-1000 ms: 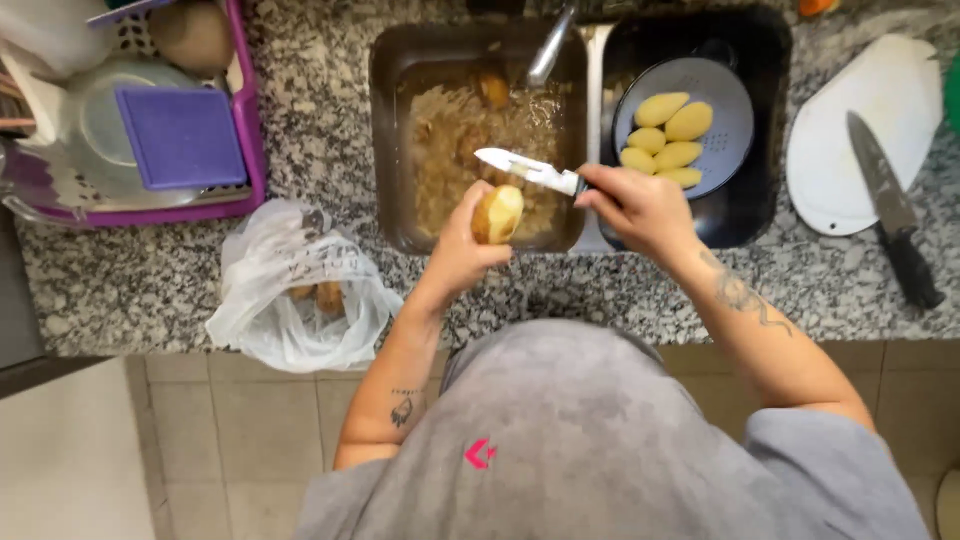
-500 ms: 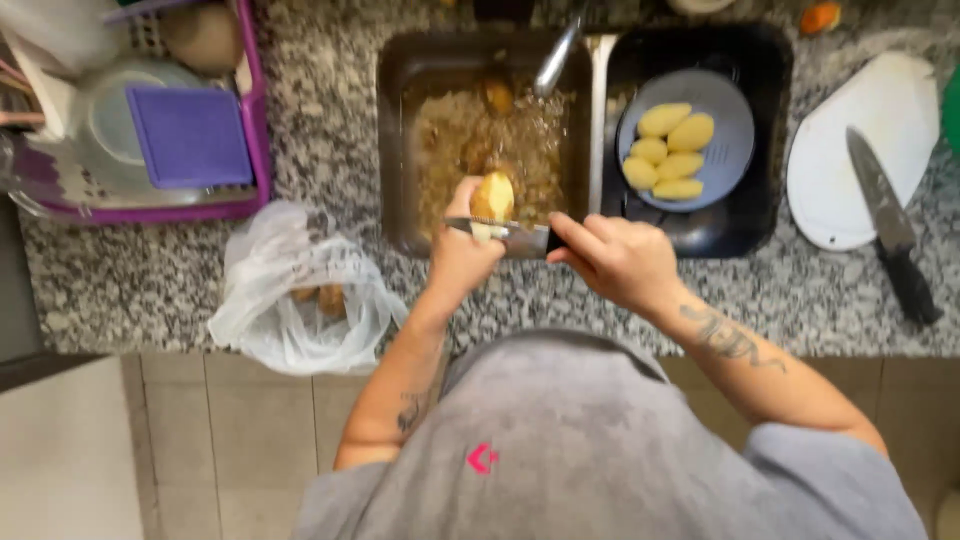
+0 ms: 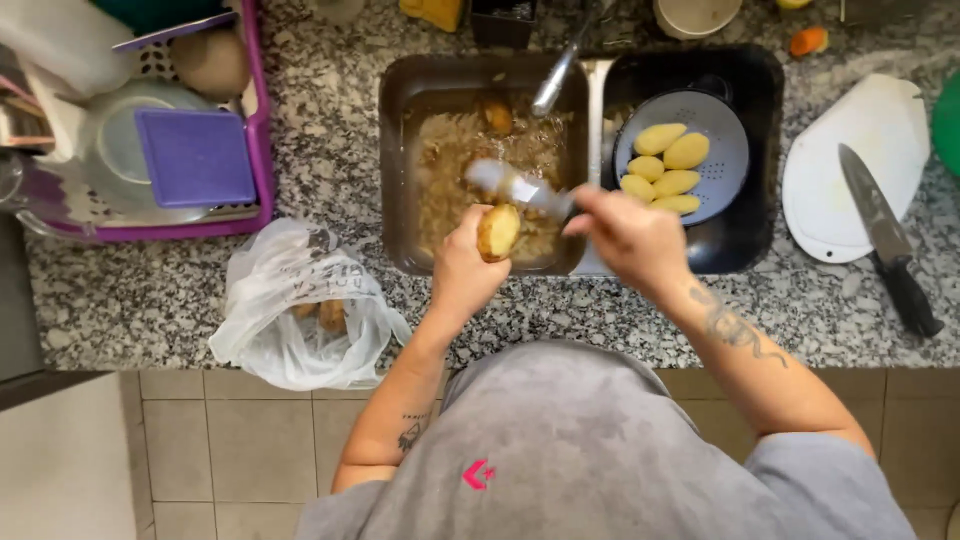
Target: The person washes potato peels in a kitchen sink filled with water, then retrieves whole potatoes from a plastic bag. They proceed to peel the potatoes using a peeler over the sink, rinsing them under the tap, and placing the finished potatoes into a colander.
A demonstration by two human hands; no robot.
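Note:
My left hand (image 3: 463, 265) holds a partly peeled potato (image 3: 498, 230) over the front edge of the left sink basin (image 3: 400, 150), which is full of brown peelings. My right hand (image 3: 630, 235) grips a small knife (image 3: 520, 187); its blade is blurred and points left, just above the potato. Several peeled yellow potatoes (image 3: 665, 165) lie in a grey colander (image 3: 725, 140) in the right basin.
A white plastic bag (image 3: 295, 310) with unpeeled potatoes lies on the granite counter to the left. A purple dish rack (image 3: 255, 130) stands at far left. A white cutting board (image 3: 855, 170) with a large black-handled knife (image 3: 885, 240) sits at right. The tap (image 3: 560, 70) hangs over the sinks.
The knife has swung from across the potato's lower side up and to the left above it. The potato stays in my left hand, now lower over the basin edge.

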